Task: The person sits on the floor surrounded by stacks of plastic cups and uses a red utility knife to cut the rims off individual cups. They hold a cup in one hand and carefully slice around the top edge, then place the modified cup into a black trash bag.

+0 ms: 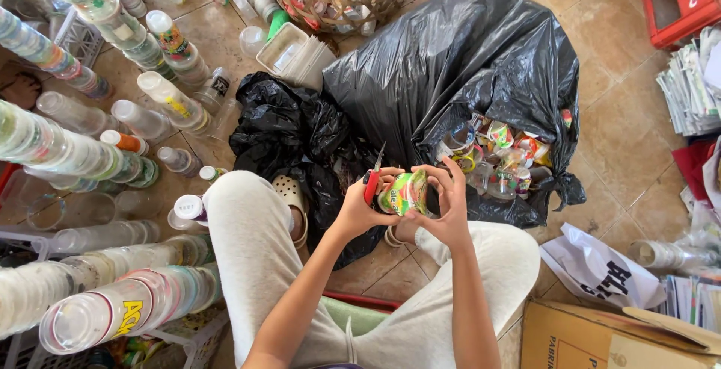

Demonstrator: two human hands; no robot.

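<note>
We sit on a tiled floor [623, 128] crowded with recyclables. In front of our knees we hold a small plastic cup [403, 192] with a green and red printed wrapper, above the lap. Our left hand [359, 202] wraps its fingers around the cup's side and also pinches a red-handled cutter [373, 177]. Our right hand [443, 198] curls its fingers over the cup's other side. Just beyond lies an open black bag [466, 61] of similar cups, with stacked clear cups [113, 309] at our left.
</note>
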